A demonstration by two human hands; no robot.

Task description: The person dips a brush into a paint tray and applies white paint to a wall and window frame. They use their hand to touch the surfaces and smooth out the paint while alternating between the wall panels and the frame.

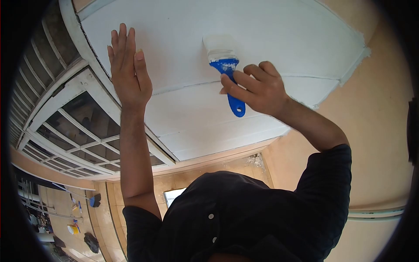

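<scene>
A single wide-angle view is taken from the head. The white panel (262,26) is faced closely, the dark shirt (244,218) caught below.

Both bare forearms rise from the bottom of the frame. The left hand (129,72), upper left, is flat and open, fingers together, pointing up. The right hand (257,89), right of centre, is curled closed around a paintbrush (226,65) handle, wrist bent.

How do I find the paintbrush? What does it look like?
Find the big white panel filling the top of the picture. Near its middle, the right hand grips the paintbrush against it. It is the only bright blue thing up there, with paint-white bristles.
</scene>
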